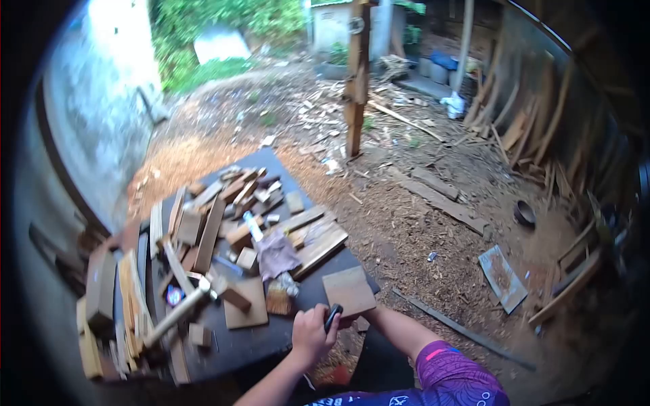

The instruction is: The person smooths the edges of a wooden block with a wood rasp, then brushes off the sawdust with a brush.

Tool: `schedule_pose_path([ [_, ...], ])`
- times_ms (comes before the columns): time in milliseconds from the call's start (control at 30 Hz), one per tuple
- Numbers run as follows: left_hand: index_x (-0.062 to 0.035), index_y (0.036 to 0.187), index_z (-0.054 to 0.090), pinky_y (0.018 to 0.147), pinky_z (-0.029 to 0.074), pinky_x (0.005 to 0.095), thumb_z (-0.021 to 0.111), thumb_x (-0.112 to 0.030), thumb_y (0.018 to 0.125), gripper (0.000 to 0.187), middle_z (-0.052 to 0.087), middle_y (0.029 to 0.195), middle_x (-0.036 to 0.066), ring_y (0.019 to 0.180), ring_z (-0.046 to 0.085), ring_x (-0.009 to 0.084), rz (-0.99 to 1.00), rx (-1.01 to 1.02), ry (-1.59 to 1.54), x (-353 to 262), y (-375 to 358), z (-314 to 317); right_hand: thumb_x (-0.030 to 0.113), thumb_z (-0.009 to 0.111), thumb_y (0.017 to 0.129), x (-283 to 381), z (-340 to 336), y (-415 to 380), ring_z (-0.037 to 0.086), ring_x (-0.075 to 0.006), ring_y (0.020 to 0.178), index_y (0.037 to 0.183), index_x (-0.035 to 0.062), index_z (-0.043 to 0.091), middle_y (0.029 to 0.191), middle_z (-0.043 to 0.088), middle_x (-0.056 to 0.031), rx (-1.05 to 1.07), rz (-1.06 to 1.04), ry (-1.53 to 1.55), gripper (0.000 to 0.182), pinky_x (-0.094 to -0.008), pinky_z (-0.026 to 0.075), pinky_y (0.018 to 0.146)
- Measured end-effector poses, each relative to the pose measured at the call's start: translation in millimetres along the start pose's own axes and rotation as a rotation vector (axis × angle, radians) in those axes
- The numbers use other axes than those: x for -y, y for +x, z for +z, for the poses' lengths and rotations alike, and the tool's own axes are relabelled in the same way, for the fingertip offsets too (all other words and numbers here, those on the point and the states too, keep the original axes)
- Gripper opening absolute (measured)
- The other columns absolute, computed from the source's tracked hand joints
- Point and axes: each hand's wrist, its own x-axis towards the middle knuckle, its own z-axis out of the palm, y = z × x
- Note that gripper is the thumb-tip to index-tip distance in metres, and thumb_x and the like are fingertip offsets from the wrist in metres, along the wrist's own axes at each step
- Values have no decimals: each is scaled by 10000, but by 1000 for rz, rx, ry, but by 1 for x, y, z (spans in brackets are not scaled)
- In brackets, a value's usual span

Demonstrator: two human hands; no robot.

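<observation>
Dark-handled tool is sitting in the fist of the left hand, whose fingers are curling tight around the grip, so only the black end is poking out above the knuckles. The right hand is mostly hiding behind that fist; its forearm is coming in from a purple sleeve, and whether its fingers are closing on anything cannot be told. Just beyond the fingers, a square wooden board is lying flat at the near corner of the dark table, its edge nearly touching them. Left of the fingers, a second flat board is resting beside a hammer with a pale handle. Farther out, a crumpled cloth is lying among piled wood offcuts. Well past the table, a wooden post is standing upright in chip-strewn dirt.
</observation>
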Motion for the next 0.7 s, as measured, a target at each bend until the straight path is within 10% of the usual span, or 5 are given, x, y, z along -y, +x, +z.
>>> schedule_pose_path([
  [367, -72, 959, 584, 688, 393, 450, 676, -264, 984, 215, 632, 764, 124, 691, 599, 343, -6, -24, 51, -12, 1, -2, 352, 601, 1027, 6, 38, -36, 697, -189, 925, 1157, 113, 709, 985, 723, -41, 13, -320, -669, 293, -361, 543, 750],
  [700, -65, 967, 618, 716, 440, 471, 688, -279, 986, 226, 655, 818, 156, 750, 587, 371, -66, -16, 3, -10, 0, -3, 313, 631, 1022, -54, 92, -75, 631, -102, 863, 1139, 103, 748, 985, 712, -10, -460, 78, 416, 267, -287, 489, 721],
])
